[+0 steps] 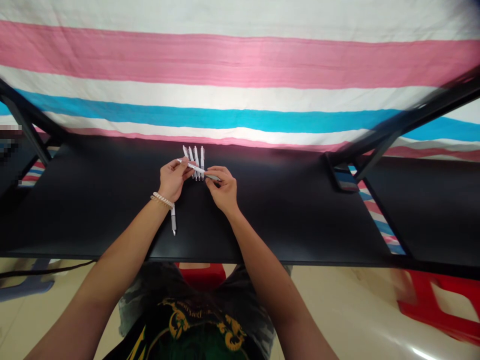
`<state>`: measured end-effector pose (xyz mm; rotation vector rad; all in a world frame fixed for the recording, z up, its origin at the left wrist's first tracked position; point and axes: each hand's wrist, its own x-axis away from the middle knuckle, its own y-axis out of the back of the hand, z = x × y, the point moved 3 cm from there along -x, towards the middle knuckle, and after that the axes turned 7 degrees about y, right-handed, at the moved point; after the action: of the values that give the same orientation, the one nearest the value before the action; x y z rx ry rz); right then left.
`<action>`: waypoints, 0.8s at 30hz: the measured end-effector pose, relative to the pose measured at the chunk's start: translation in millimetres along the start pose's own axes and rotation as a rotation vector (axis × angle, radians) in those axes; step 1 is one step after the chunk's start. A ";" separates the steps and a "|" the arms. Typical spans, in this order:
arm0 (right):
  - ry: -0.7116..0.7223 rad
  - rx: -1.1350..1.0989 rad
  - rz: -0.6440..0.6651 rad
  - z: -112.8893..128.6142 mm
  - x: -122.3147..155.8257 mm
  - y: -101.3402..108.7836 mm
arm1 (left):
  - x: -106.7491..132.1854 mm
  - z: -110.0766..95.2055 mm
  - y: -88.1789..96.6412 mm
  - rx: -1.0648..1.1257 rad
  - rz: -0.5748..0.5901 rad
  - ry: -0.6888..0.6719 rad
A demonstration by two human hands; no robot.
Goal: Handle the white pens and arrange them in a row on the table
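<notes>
Broadly, a striped cloth (240,60) fills the back of the view, and below it runs a black table (285,215) where all the work sits. A red stool (437,305) at the right is cut off by the edge of the view, and a small patch at the far left is too blocky to make out.

Both hands meet over the table, left of its middle. The left hand (172,177) pinches the white end of a held pen (195,168) between thumb and fingers; the right hand (224,189) grasps its grey end, so neither is free. Whether the two parts are fully joined — or slightly apart — I cannot tell, since the right fingers cover much of the grey end.

As for progress, four pens (202,156) lie side by side just beyond the hands and look like the finished part. The held pen seems to be mid-work, crossing in front of that row and hiding the middles of some. One loose pen (173,220) lies nearer the body, apart from the row; whether it is done or waiting is unclear. Its upper end is hidden by the left wrist and a pale bracelet (163,199).
</notes>
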<state>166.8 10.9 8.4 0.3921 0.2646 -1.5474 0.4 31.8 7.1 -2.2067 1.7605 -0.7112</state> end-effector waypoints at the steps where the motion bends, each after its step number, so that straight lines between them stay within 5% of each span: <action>1: -0.009 -0.015 0.005 -0.2 0.1 -0.2 | -0.3 0.4 0.2 0.002 0.000 0.000; 13: -0.073 -0.039 0.047 -2.8 1.6 -2.2 | -0.9 2.4 0.5 -0.026 0.027 -0.008; 24: 0.150 0.244 -0.009 3.7 0.5 2.7 | -8.0 -12.5 11.8 0.060 -0.124 -0.103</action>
<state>169.3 8.9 11.8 0.7013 0.1947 -1.5662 -17.3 37.9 10.5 -2.2850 1.5451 -0.6543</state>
